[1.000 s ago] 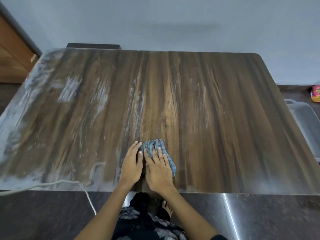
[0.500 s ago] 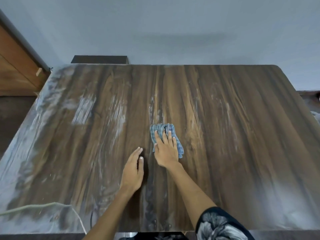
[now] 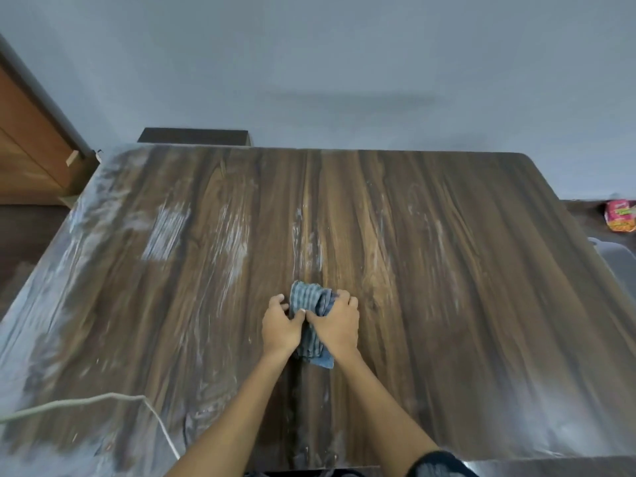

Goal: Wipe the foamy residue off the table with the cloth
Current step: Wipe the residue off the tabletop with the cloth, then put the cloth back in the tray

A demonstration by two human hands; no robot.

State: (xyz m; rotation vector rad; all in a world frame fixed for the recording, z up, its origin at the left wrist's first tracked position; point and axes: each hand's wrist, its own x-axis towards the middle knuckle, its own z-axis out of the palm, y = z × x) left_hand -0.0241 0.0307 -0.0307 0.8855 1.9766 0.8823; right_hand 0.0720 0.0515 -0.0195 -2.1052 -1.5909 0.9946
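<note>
Plain grey-blue wall point(image 3: 309, 63) at the back, and pretty much everything else in view is one big dark woodgrain table point(image 3: 464, 304). It's streaked with whitish foamy residue point(image 3: 165, 235), heaviest on the far left and along the left edge, with thinner streaks up the middle and on the right. So I'd guess there's plenty left to wipe.

Off to the side: a wooden door or cabinet point(image 3: 31, 149) at far left, a dark box-like thing point(image 3: 194, 136) behind the far edge, a pink snack packet point(image 3: 621, 216) on the floor at far right, and a white cord point(image 3: 86, 402) draped over the near left corner.

Now the main bit. The blue checked cloth point(image 3: 311, 301) sits around the middle of the table, a little nearer than centre, bunched into a wad, not spread flat. Both hands are on it. The left hand point(image 3: 280, 327) has its fingers curled, pinching the left side of the cloth, thumb meeting the fabric. The right hand point(image 3: 335, 325) is cupped over the right side, fingers bent around the far end of the wad, gripping it. A tail of cloth hangs out toward the near side between the two wrists.

My read: the cloth's being gathered or refolded for a fresh face, which is why both hands close on it instead of pressing it flat. The closest streak lies just beyond the fingertips.
</note>
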